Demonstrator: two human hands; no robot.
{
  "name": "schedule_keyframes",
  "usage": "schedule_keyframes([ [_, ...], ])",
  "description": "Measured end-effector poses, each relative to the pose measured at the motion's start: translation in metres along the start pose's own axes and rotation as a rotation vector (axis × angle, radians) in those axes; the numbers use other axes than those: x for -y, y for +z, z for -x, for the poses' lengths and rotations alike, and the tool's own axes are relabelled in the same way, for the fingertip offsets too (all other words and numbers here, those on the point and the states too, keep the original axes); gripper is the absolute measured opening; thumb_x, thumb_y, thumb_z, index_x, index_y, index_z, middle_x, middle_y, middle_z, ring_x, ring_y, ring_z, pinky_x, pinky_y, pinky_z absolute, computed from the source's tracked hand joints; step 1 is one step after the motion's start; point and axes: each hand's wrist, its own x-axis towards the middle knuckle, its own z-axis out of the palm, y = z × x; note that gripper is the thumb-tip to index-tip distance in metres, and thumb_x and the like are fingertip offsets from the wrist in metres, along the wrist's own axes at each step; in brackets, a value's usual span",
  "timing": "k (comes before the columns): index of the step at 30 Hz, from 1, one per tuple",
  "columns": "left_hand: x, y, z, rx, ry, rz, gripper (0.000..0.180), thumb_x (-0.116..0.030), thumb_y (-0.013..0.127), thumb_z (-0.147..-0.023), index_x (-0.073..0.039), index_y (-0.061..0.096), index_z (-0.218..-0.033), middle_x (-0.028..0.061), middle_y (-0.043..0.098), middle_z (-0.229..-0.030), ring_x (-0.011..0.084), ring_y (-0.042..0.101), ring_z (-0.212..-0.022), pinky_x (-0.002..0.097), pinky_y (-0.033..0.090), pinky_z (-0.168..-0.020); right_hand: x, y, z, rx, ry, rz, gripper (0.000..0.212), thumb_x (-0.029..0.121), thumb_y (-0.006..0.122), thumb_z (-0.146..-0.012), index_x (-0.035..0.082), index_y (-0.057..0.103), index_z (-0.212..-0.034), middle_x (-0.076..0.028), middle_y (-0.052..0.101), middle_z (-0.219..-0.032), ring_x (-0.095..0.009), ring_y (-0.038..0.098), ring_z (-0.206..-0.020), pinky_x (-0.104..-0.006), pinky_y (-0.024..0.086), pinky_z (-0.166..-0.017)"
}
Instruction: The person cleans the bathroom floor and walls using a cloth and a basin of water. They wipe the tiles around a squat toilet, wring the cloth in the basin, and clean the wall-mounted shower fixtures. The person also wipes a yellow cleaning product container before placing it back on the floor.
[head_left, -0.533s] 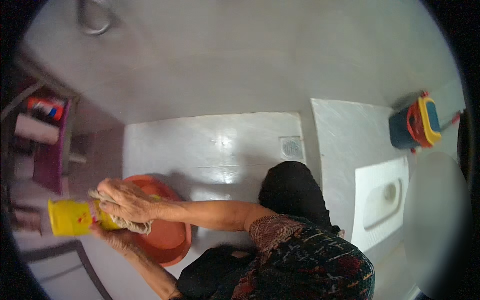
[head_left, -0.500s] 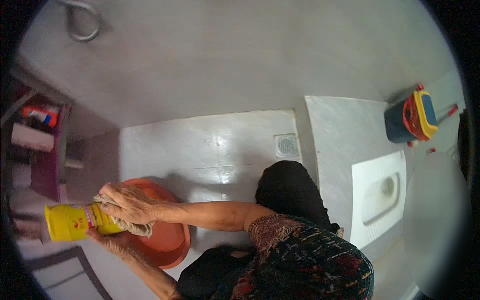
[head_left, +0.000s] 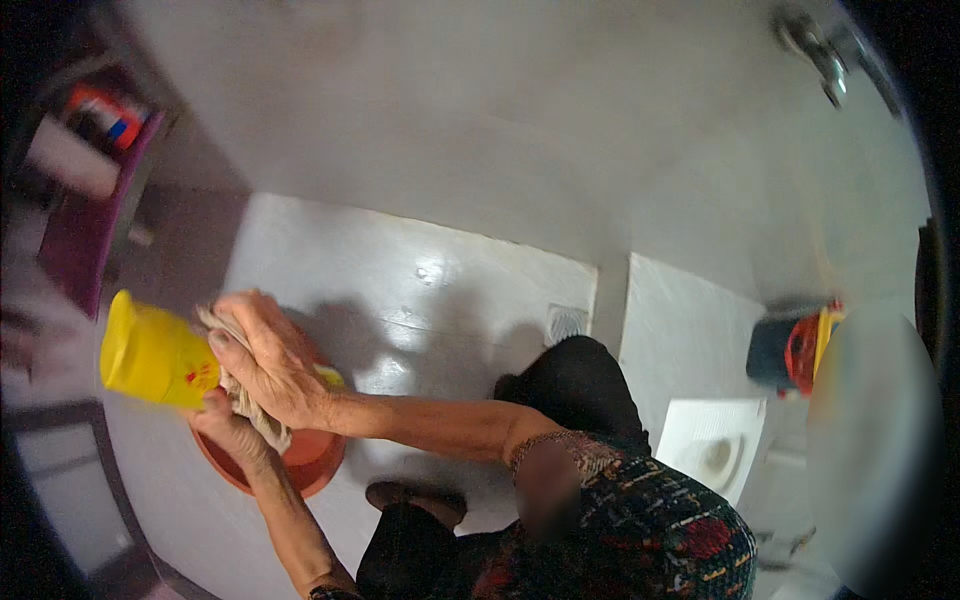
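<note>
A yellow plastic bottle (head_left: 155, 350) with red print lies slantwise in my hands over the left side of the scene. My left hand (head_left: 232, 428) grips it from below, with the thumb along its side. Pressed against the bottle from above, my right hand (head_left: 275, 360) is closed on a crumpled beige cloth (head_left: 262, 418). Part of the bottle is hidden behind the cloth and my right hand. Beneath both hands stands an orange-red basin (head_left: 320, 465), partly covered by them.
A purple shelf (head_left: 85, 235) with a red-and-blue package (head_left: 110, 115) stands at far left. A floor drain (head_left: 567, 323) lies by a raised step with a white squat toilet (head_left: 715, 450). Beyond it is a dark bin (head_left: 770, 350). A metal tap (head_left: 825, 65) is on the wall.
The bottle's free end has swung upward and now tilts. My right hand has shifted to the right and up with the cloth. The whole view has turned, bringing the tap into sight.
</note>
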Motion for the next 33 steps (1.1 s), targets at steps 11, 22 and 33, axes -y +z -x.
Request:
schedule_keyframes([
  [11, -0.042, 0.057, 0.033, -0.132, 0.191, 0.195, 0.05, -0.015, 0.062, -0.084, -0.004, 0.038, -0.126, 0.0073, 0.052, -0.116, 0.0188, 0.053, -0.103, 0.0328, 0.045, -0.088, 0.035, -0.042, -0.008, 0.199, -0.224, -0.144, 0.034, 0.016, 0.051, -0.085, -0.004, 0.046, -0.113, -0.02, 0.047, -0.114, -0.035, 0.046, -0.107, -0.0403, 0.037, -0.093],
  [22, -0.118, 0.131, 0.081, 0.178, 0.088, 0.194, 0.058, -0.023, 0.068, -0.079, -0.001, 0.041, -0.125, 0.0074, 0.054, -0.115, 0.0167, 0.053, -0.104, 0.0315, 0.043, -0.091, 0.112, -0.109, 0.042, -0.03, -0.179, -0.156, 0.039, 0.027, 0.043, -0.093, -0.004, 0.043, -0.117, -0.02, 0.045, -0.111, -0.032, 0.044, -0.104, -0.0413, 0.034, -0.092],
  [33, -0.095, 0.127, 0.133, 0.176, 0.072, 0.241, 0.065, -0.036, 0.068, -0.08, 0.0, 0.041, -0.126, 0.0072, 0.053, -0.117, 0.0157, 0.053, -0.103, 0.0308, 0.044, -0.089, 0.156, -0.128, 0.012, 0.236, 0.009, -0.4, 0.034, 0.031, 0.038, -0.095, -0.001, 0.049, -0.104, -0.018, 0.054, -0.099, -0.026, 0.053, -0.092, -0.0366, 0.041, -0.08],
])
